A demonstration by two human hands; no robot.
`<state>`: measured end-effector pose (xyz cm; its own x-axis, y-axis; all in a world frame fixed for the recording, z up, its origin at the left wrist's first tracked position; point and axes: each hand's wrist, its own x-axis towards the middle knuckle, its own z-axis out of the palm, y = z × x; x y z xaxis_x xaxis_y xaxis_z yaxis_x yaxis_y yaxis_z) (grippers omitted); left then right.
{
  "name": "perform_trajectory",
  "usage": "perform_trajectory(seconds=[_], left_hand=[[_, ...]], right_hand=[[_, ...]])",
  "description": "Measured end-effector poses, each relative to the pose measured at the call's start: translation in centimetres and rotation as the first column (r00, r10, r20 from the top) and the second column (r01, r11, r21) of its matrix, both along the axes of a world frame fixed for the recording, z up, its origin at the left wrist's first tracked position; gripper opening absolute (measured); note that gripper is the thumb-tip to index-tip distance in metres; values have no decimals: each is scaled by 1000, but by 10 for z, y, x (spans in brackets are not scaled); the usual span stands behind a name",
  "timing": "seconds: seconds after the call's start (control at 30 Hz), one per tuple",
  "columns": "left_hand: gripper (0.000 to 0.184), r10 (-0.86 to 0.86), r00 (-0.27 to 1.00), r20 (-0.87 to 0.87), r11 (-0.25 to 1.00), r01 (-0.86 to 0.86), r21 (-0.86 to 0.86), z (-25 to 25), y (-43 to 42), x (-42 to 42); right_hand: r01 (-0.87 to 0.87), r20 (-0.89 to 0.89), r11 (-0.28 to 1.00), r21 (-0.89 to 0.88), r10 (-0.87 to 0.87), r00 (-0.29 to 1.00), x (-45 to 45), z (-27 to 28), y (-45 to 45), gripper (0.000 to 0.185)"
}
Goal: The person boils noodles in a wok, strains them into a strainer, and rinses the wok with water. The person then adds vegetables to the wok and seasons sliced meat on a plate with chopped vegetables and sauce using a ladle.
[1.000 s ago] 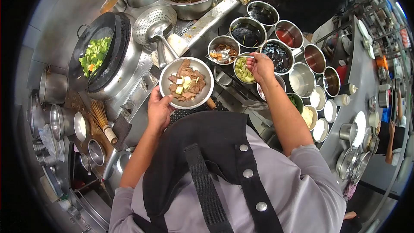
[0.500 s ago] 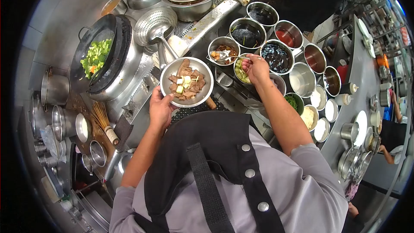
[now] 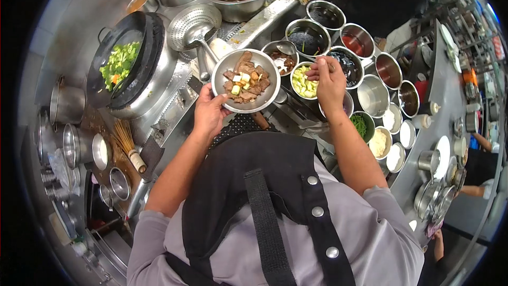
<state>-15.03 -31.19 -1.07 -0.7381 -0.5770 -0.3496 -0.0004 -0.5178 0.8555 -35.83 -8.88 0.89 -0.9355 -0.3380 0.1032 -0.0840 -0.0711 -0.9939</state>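
My left hand grips the near-left rim of a shallow metal bowl, thumb on top. In it lie browned meat slices and a few pale yellow-green cubes. My right hand is closed on the handle of a metal spoon. The spoon's head is at a small pot of brown pieces, just right of the bowl; whether it touches the contents I cannot tell. Below the right fingers stands a tub of pale green cubes.
At left, a black wok holds broccoli with an orange piece. A perforated skimmer and a ladle lie behind the bowl. Pots of dark sauce and red liquid stand at right. Other people are at the far right.
My left hand has carried the bowl right, closer to the small pot. The spoon, earlier loaded and level over that pot, has swung toward its far side. My right hand has shifted slightly right.
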Motion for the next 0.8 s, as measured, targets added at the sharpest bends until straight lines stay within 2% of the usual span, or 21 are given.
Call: perform_trajectory(seconds=[0.13,0.2,0.27,0.33,0.4,0.43,0.53,0.67,0.73,0.77,0.8], left_hand=[[41,-45,997,-67,999,46,14,-7,0,11],[41,-61,997,-46,997,62,34,1,3,21],[40,-91,994,-63,995,94,45,-4,2,33],[39,-66,997,-44,997,67,32,-10,-1,46],[38,-89,996,-32,996,90,18,-23,-13,59],[37,-94,995,-21,996,94,-2,-24,-14,62],[36,-81,997,0,997,81,7,-18,-11,65],[34,-101,995,-1,995,101,5,-20,-16,62],[34,-102,995,-14,995,102,-6,-11,-10,53],[33,-101,994,-30,995,101,-10,-7,-6,47],[33,-105,994,-30,994,104,-11,-5,-4,43]], right_hand=[[-206,319,967,150,149,936,-34,-13,20,33],[-40,150,989,145,18,989,-49,-2,57,36],[112,117,989,92,-123,986,-54,13,103,34],[209,69,964,162,-222,973,-51,15,154,28],[269,28,884,382,-302,953,-37,7,193,23],[255,63,864,434,-312,948,-26,3,204,20],[219,178,871,439,-324,929,11,-20,216,18],[183,208,881,436,-296,932,32,-39,206,19],[184,111,855,485,-269,957,36,-40,189,19],[133,20,846,516,-167,986,36,-42,180,19],[184,-156,807,561,-115,981,33,-51,166,21]])
